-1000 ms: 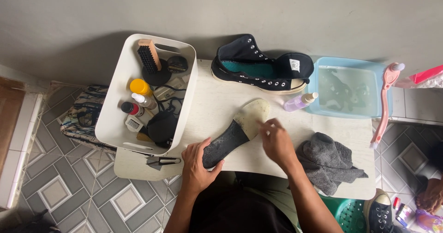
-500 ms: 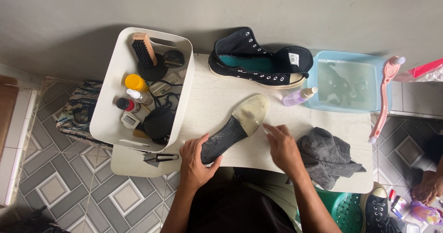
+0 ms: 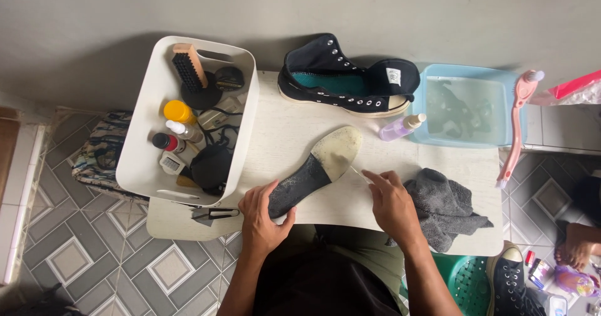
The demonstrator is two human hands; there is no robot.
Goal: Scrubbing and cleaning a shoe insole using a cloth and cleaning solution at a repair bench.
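Insole: I see a shoe insole (image 3: 316, 169) lying slantwise on the white table (image 3: 282, 134), dark at its near end, pale and soiled at its far end.
Left hand: my left hand (image 3: 261, 219) is closed on the insole's dark near end, thumb on top.
Right hand: my right hand (image 3: 391, 203) sits just right of the insole, fingers pinched together on a small thin tool; what the tool is, I cannot tell.
Cloth: a grey cloth (image 3: 444, 206) lies right of the insole, touching the right hand.
Shoe: a black high-top shoe (image 3: 347, 78) lies on its side beyond the insole.
Bottle: a small purple bottle (image 3: 400, 127) lies beyond and right of the insole.
Basin: a blue basin (image 3: 422, 103) of water stands further right.
Bin: a white bin (image 3: 144, 147) of brushes and bottles stands left of the insole.
Scissors: small scissors (image 3: 213, 214) lie left of the insole's near end.
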